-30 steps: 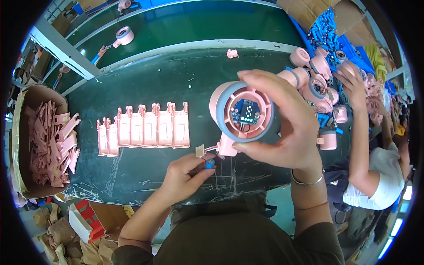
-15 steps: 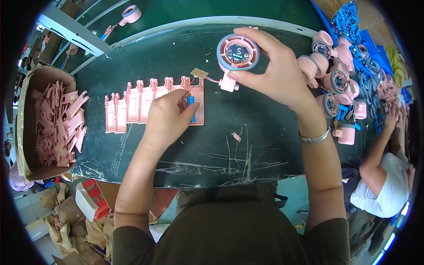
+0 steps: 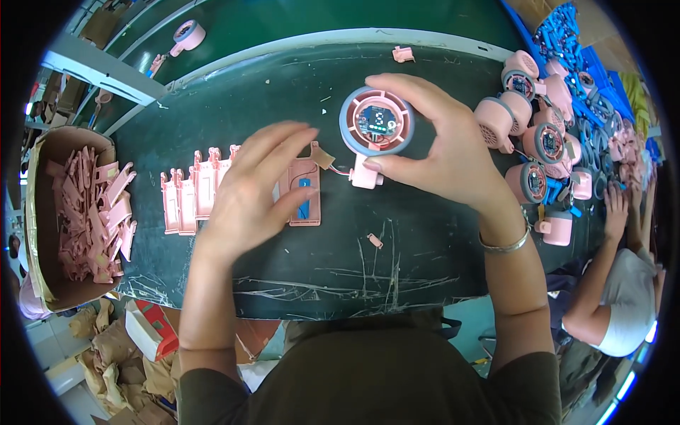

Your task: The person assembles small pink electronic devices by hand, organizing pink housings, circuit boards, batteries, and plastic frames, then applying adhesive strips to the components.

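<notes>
My right hand [image 3: 453, 152] grips a round pink fan head [image 3: 344, 127] with a grey rim. A lit circuit board [image 3: 377, 120] shows inside its ring, and a short pink neck [image 3: 365, 175] points toward me. Wires run from the neck past a small tan patch [image 3: 323, 157] to the rightmost pink handle shell [image 3: 312, 218], where a blue cylindrical battery [image 3: 304, 206] lies. Over the row of pink half shells [image 3: 187, 202] is my left hand [image 3: 248, 188], open, fingers stretched out. Its thumb tip is beside or just over the battery; I cannot tell whether they touch.
An open cardboard box [image 3: 37, 212] of pink plastic parts stands at left. Pink fan heads [image 3: 545, 142] pile up at right, near blue batteries [image 3: 554, 42]. A small pink piece [image 3: 375, 241] lies near the front, another [image 3: 403, 54] far back. A co-worker's hand [image 3: 616, 209] is at far right.
My left hand has let go of the battery, now lying in the shell, and its fingers have spread. The fan head, still in my right hand, sits lower in view.
</notes>
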The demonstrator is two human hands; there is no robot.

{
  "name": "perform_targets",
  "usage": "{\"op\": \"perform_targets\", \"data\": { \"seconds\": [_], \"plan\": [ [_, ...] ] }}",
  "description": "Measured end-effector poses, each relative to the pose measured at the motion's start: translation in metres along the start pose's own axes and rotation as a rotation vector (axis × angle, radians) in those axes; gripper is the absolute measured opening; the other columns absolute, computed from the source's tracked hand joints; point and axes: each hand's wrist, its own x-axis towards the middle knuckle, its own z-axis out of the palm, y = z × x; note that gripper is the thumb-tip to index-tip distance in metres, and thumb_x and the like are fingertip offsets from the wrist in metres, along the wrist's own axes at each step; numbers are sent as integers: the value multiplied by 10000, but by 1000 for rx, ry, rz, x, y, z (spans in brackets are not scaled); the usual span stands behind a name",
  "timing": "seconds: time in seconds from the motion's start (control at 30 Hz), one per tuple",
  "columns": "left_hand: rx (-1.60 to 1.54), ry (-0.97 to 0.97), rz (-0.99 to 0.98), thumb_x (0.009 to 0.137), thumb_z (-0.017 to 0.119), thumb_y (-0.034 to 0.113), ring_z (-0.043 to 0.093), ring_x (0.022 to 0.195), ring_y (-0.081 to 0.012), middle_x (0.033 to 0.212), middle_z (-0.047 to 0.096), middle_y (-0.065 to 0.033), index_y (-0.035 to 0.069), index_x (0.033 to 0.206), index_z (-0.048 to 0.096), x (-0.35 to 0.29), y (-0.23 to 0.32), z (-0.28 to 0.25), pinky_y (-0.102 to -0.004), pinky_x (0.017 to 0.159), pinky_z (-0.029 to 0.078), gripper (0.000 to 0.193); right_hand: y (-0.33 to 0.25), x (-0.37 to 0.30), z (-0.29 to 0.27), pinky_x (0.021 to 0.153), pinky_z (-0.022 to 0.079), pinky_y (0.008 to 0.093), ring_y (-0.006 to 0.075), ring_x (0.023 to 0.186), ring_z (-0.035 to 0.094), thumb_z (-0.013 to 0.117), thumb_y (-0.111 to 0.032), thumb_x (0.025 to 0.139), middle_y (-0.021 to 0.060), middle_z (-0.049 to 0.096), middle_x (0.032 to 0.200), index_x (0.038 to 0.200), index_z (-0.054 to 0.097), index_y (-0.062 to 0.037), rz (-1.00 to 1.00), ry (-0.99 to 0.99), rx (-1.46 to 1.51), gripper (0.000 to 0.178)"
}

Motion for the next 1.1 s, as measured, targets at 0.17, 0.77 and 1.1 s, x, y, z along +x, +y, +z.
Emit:
{"op": "perform_targets", "data": {
  "seconds": [0.17,0.77,1.1],
  "plan": [
    [-242,-185,26,686,682,27,626,810,-274,889,635,-100,40,912,632,20,-20,7,-346,713,504,231,-9,3,-6,894,451,342,286,1030,574,764,-130,603,148,580,1121,1149,536,-13,-28,-13,-28,603],
    [38,72,86,735,637,53,629,806,-299,845,649,-128,26,826,642,98,-52,-23,-346,724,498,96,46,100,-26,774,482,260,127,891,586,777,-193,669,90,619,1033,1177,530,10,203,46,80,599],
    [-146,98,-125,784,596,-43,588,995,-210,1232,517,-132,26,1257,479,76,-90,-17,-315,854,476,492,187,162,-24,813,495,359,332,974,593,792,-332,562,204,578,1110,1057,506,-5,908,635,-187,659]
  ]
}}
